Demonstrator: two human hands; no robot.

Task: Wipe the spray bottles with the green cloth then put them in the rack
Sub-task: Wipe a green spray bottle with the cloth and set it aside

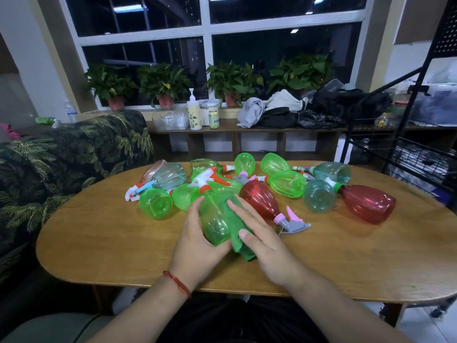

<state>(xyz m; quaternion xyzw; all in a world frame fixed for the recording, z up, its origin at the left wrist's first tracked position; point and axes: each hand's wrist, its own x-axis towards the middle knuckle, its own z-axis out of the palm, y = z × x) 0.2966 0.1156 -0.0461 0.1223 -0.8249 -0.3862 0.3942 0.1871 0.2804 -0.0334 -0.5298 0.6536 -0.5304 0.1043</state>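
A green spray bottle (213, 219) with a white and orange trigger head lies at the middle of the wooden table (346, 256). My left hand (197, 243) cups its base from the left and below. The green cloth (237, 233) is draped over the bottle's right side, and my right hand (262, 241) presses it there with straight fingers. Several other spray bottles, green, red and pale blue, lie scattered behind, among them a red one (259, 199) just right of my hands. The black wire rack (405, 134) stands to the right of the table.
A sofa with a palm-leaf cover (74, 154) borders the table's left side. Behind the table runs a low shelf (247, 131) with a pump bottle, a can, a clear container and piled clothes. Potted plants line the window sill.
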